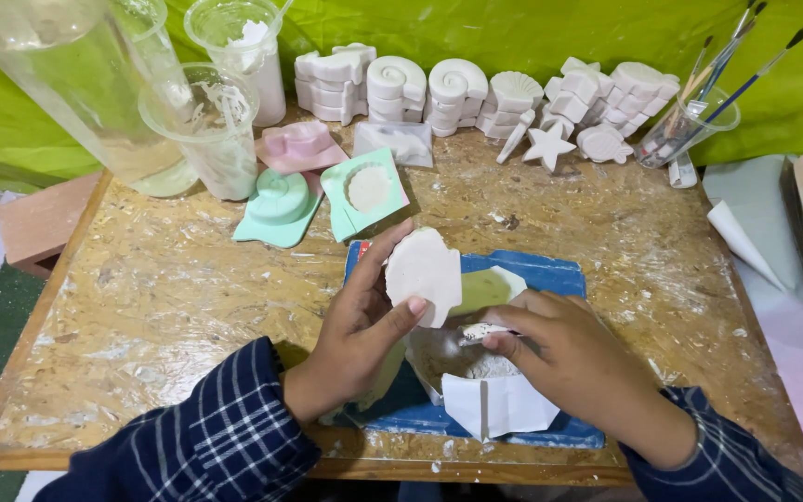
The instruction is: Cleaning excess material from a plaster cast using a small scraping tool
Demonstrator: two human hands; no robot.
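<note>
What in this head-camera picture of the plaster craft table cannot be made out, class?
- Tool in the right hand: fingers cover most of it; its kind is unclear.
- Front of the plaster cast in the left hand: turned away.
- Tall clear container: top cut off by the picture's edge.
- Paintbrushes: tips too small.

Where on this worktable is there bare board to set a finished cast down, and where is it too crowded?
Bare wood lies left of the left hand, between the green mould and the table front edge. Another patch lies right of the blue mat, below the brush cup. The back row of white casts and plastic cups is crowded.
</note>
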